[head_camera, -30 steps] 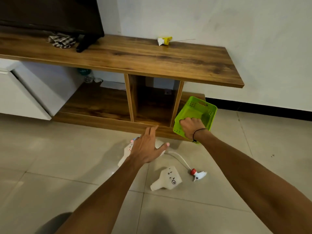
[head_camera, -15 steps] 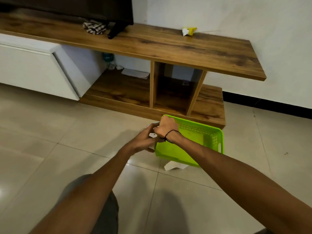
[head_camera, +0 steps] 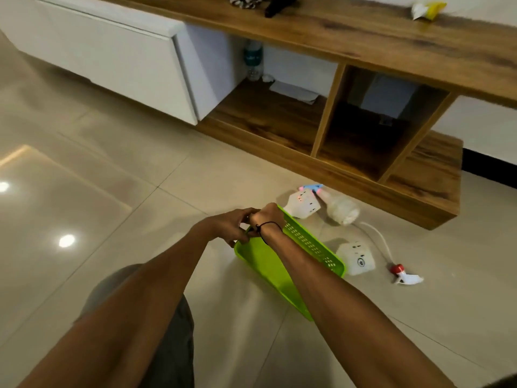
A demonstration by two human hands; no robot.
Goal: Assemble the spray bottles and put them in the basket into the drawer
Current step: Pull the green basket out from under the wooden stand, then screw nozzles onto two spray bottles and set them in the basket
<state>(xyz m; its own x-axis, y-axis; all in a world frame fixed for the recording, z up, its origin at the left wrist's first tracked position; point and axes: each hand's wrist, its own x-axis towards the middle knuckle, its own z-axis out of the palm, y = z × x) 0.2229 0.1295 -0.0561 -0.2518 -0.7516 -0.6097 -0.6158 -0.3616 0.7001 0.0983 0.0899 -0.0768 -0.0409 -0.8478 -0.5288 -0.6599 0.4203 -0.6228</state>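
A green plastic basket [head_camera: 265, 264] rests on the floor tiles in front of me. My right hand [head_camera: 267, 218] grips its far end, and my left hand [head_camera: 232, 228] closes on the same rim beside it. To the basket's right lie a white spray bottle [head_camera: 356, 259] and a loose red-and-white trigger head [head_camera: 404, 275] with its white tube. Further back lie another white bottle [head_camera: 303, 204], a clear bottle [head_camera: 342, 210] and a blue-and-pink trigger head [head_camera: 312, 188].
A wooden TV unit [head_camera: 363, 32] with open compartments runs along the wall; its white drawer front [head_camera: 112, 57] is at the left. A water bottle [head_camera: 253, 60] and paper sit on the low shelf. A yellow-white item [head_camera: 426, 9] lies on top.
The basket came from the unit's low shelf down to the floor near me. My left hand joined my right on its rim. The view swung left and down.
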